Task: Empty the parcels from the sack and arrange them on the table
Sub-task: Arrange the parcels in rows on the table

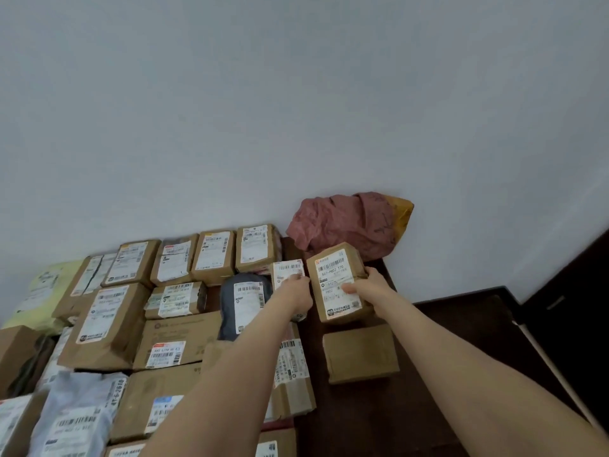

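Many brown cardboard parcels with white labels cover the left and middle of the dark wooden table (362, 420). My right hand (364, 286) grips a brown labelled box (336, 278), held tilted just above the table near the far right. My left hand (296, 291) pinches a smaller parcel with a white label (286, 271) right beside it. A crumpled pinkish-red sack (342, 222) with a yellow bag behind it lies against the wall at the table's far end.
A plain brown box (361, 352) sits alone on the table's right strip. A dark grey soft parcel (245, 301) lies left of my left hand. A pale green bag (43, 291) and a white poly bag (75, 413) lie at the left. The wall stands behind.
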The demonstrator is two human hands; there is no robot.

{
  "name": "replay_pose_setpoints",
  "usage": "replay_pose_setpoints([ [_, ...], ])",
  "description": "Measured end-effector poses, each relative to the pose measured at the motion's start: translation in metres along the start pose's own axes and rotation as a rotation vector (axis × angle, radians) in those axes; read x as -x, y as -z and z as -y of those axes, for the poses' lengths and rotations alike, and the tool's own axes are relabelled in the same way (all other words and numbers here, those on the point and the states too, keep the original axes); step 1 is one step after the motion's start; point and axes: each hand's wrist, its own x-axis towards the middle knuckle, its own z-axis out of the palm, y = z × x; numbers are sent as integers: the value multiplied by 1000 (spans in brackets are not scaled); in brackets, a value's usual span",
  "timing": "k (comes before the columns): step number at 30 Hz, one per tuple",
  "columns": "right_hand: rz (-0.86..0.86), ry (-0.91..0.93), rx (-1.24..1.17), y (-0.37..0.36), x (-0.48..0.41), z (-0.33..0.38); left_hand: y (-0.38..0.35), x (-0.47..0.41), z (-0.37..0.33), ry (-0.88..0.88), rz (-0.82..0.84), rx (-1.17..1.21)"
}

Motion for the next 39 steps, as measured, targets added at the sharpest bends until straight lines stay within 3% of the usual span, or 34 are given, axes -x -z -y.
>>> replay_pose_setpoints([
  [13, 31, -259, -26, -24, -33, -16, -5, -29, 12, 101, 21, -54],
  [17, -168, -236, 20, -33, -47, -20, -3, -30, 14, 63, 43, -55],
  [21, -256, -190, 96, -38, -53, -21, -1, -28, 16, 52, 68, -77],
  [39, -73, -19, 192, -40, -39, -18, -15, -7, 17, 56, 32, -108],
])
